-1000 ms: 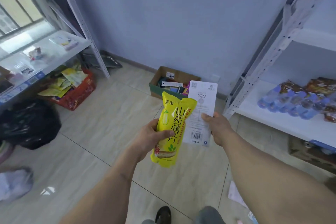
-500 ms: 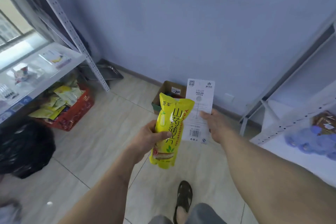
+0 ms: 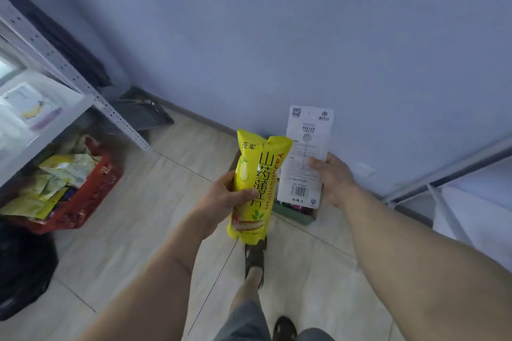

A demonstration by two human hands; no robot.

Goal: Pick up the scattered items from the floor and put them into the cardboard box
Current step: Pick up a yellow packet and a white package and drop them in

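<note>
I hold two items in front of me, above the tiled floor. My left hand grips a yellow snack packet: the thumb lies across its front and the fingers curl behind it. The packet stands nearly upright, glossy and plump, printed with large black Chinese characters down its face, red lettering along one edge, a pale vegetable picture at upper left and a product picture near its bottom end. My right hand pinches a white peeler card along its right edge, thumb on the printed face, fingers hidden behind it. The card is a flat tall rectangle, upright, marked with a QR code at top left, a logo at top right, the words FRUIT PEELER, fine text and a barcode near the bottom. The packet's upper right corner overlaps the card's left edge. The cardboard box sits on the floor against the blue wall, mostly covered by both items; only its green lower side and some dark contents show. A red basket of packets sits at left under a white shelf rack.
</note>
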